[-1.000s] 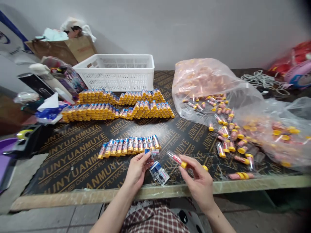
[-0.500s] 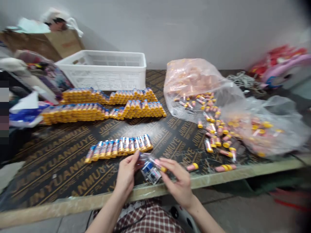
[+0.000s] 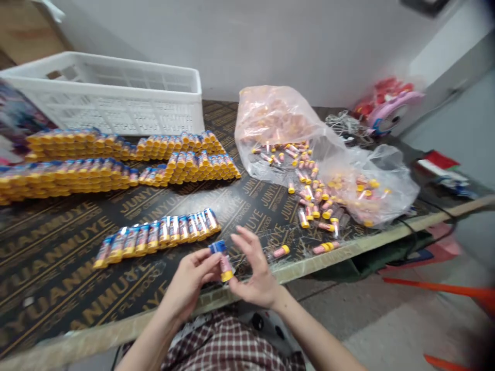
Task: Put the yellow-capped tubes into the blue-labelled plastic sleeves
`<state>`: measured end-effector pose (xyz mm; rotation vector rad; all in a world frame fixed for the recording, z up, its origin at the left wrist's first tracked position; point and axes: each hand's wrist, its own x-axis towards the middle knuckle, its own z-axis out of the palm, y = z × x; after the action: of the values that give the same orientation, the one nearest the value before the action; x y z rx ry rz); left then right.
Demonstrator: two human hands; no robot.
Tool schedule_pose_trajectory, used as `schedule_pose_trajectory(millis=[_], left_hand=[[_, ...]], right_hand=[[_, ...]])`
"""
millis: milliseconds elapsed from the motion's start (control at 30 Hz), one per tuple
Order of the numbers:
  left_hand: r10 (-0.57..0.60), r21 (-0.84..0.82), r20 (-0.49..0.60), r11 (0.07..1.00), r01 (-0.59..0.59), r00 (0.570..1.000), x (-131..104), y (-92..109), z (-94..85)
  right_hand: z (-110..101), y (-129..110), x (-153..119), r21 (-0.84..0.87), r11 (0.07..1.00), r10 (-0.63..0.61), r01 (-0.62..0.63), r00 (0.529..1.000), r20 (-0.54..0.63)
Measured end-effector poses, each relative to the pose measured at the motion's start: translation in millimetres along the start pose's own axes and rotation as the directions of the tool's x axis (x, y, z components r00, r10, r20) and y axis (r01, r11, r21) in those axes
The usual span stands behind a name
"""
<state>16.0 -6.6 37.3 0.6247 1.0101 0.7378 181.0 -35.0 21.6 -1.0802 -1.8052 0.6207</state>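
Note:
Between the thumb and fingers of my left hand [image 3: 191, 278] is a small clear tube [image 3: 225, 264] with pink contents and a yellow cap at its lower end. A blue printed piece [image 3: 217, 247] shows at its upper end; whether it is a sleeve around the tube I cannot tell. My right hand [image 3: 255, 273] is open beside it, fingers spread, its thumb close to the yellow cap. Contact there is unclear. Just beyond my hands, a row of blue-wrapped tubes [image 3: 152, 236] lies side by side on the dark table [image 3: 135, 286].
Stacks of wrapped tubes [image 3: 65, 175] stand at left before a white basket [image 3: 116, 103]. On the right, loose pink tubes [image 3: 309, 193] spill from a clear plastic bag [image 3: 278, 111]. A single tube [image 3: 281, 251] lies near the table's taped front edge [image 3: 294, 273].
The view has turned to the right. My right hand has let go of the tube and opened; the tube is now in my left hand with the blue piece at its top.

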Motion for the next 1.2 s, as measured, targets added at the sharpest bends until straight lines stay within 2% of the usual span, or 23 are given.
schedule_pose_trajectory(millis=[100, 167, 800, 867, 933, 967, 1000, 1033, 1067, 1133, 1167, 1200], left_hand=[[-0.008, 0.0, 0.059, 1.0, 0.008, 0.998, -2.6, -2.0, 5.1], [-0.023, -0.01, 0.071, 1.0, 0.024, 0.997, -4.0, -3.5, 6.9], [-0.025, -0.047, 0.044, 0.999, 0.027, 0.999, -9.1, -7.2, 10.2], [0.01, -0.038, 0.035, 0.999, -0.009, 0.999, -8.3, -1.6, 3.8], [0.113, 0.043, -0.044, 0.993, -0.111, 0.993, -6.7, 12.2, -14.5], [0.192, 0.123, -0.116, 0.976, -0.178, 0.974, -6.2, 21.9, -28.6], [0.285, 0.223, -0.206, 0.945, -0.239, 0.936, -6.4, 33.0, -45.6], [0.373, 0.337, -0.289, 0.901, -0.271, 0.882, -7.3, 44.5, -64.6], [0.46, 0.433, -0.388, 0.856, -0.283, 0.798, -8.7, 55.6, -84.6], [0.554, 0.583, -0.522, 0.787, -0.204, 0.648, -11.5, 74.0, -123.0], [0.591, 0.667, -0.55, 0.736, -0.116, 0.59, -12.3, 80.3, -139.6], [0.624, 0.744, -0.55, 0.668, -0.012, 0.555, -12.4, 84.7, -153.6]], right_hand=[[-4.8, 2.1, 1.5, 0.092, 0.995, 0.018, -0.032, 0.989, 0.146], [-5.2, 4.4, 0.5, 0.149, 0.988, 0.012, -0.042, 0.979, 0.202], [6.0, 2.5, -2.2, 0.253, 0.963, 0.049, -0.092, 0.984, 0.171], [0.7, 1.9, 0.6, 0.205, 0.973, 0.062, -0.106, 0.976, 0.209], [-15.2, 10.0, 1.5, 0.048, 0.991, 0.11, -0.125, 0.967, 0.23], [-27.0, 19.2, 0.2, -0.069, 0.989, 0.142, -0.131, 0.97, 0.198], [-40.5, 31.8, -2.5, -0.178, 0.972, 0.18, -0.151, 0.971, 0.16], [-55.0, 47.2, -6.6, -0.265, 0.946, 0.238, -0.187, 0.955, 0.176], [-69.4, 64.2, -12.0, -0.319, 0.926, 0.274, -0.203, 0.942, 0.195], [-94.6, 97.3, -24.9, -0.397, 0.906, 0.244, -0.148, 0.948, 0.204], [-103.9, 111.0, -31.3, -0.429, 0.893, 0.249, -0.133, 0.942, 0.225], [-110.5, 121.7, -36.8, -0.443, 0.889, 0.244, -0.116, 0.938, 0.245]])
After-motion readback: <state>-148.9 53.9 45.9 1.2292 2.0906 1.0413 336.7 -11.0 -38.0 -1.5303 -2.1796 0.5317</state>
